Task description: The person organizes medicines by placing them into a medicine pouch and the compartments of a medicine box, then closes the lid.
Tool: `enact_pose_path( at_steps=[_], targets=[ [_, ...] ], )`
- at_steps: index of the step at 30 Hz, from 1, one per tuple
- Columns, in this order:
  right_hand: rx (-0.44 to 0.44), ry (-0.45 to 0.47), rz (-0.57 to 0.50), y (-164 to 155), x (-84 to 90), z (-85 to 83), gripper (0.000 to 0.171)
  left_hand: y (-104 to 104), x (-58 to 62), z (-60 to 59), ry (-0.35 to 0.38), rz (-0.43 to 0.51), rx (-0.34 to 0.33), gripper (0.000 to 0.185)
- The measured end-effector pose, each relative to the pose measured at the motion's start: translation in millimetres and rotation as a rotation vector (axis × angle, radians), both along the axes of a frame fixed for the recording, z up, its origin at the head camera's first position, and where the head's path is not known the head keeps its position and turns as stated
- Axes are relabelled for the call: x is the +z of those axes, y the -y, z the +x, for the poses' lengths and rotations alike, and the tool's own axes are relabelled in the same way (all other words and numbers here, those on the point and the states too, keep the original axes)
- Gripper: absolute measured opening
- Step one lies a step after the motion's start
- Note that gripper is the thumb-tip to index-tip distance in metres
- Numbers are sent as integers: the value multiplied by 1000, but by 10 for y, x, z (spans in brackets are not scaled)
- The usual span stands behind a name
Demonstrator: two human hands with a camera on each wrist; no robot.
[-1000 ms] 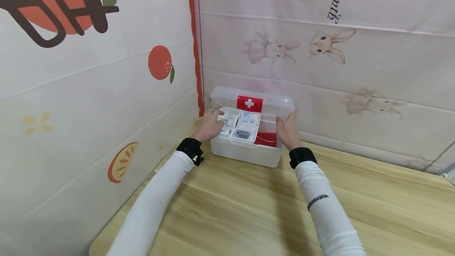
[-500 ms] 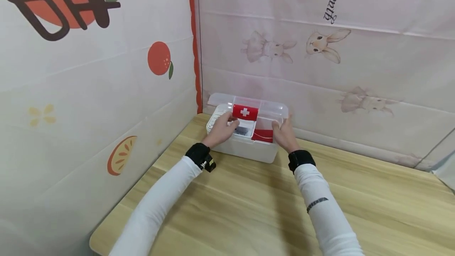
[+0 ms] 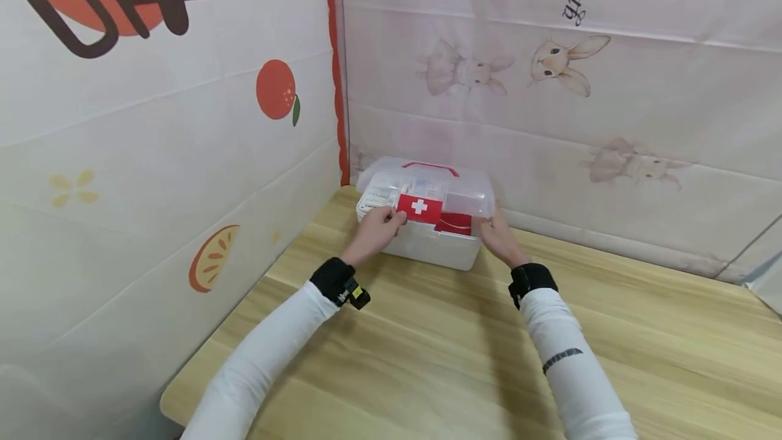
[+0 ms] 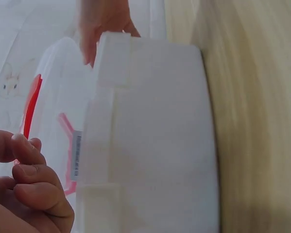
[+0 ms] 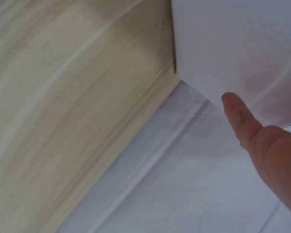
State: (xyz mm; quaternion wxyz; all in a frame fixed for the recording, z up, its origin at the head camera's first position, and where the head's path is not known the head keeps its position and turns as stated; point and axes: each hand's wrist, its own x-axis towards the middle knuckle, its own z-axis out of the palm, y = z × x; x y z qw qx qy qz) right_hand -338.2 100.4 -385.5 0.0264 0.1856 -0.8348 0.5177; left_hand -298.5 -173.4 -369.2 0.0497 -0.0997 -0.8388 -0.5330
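A white first-aid box with a clear lid stands at the back of the table. The lid is tilted partway down over the white tray of packets, with a gap at the front. My left hand pinches the lid's front edge by the red white-cross label; in the left wrist view its fingers are curled at that red edge. At the box's right end is my right hand. One straight finger rests against the side wall in the right wrist view; its other fingers are hidden there.
Printed cloth walls stand close behind and to the left of the box. The wood-grain table extends forward and right. A red item lies inside the box's right part. A red handle is on the lid.
The lid has swung forward and down, bringing its label lower. My left hand moved from the box's left side to the label. My right hand slid slightly lower along the right end.
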Motion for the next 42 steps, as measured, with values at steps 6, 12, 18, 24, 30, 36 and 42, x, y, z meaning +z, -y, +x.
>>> enact_pose_path(
  at_steps=[6, 12, 18, 24, 30, 36, 42],
  targets=[
    [-1, 195, -64, -145, -73, 23, 59, 8, -166, 41, 59, -5, -44, 34],
    [-10, 318, -209, -208, -109, 31, 57, -29, -216, 92, -6, 8, -112, 31],
    [2, 345, -287, -246, -162, 20, 53, -11, -303, 97, 2, -35, -115, 27],
    [-29, 338, -294, -184, -192, 17, 63, 85, -377, 75, 51, -25, -80, 36],
    [-13, 298, -297, -17, 4, 180, 65, 372, -360, -41, -20, -21, 284, 38],
    [-92, 225, -205, 140, 160, 359, 76, 537, -190, -353, -73, 25, 273, 60],
    [-182, 206, -285, 241, -39, 289, 75, 592, -199, -510, 80, 77, 60, 69]
  ],
)
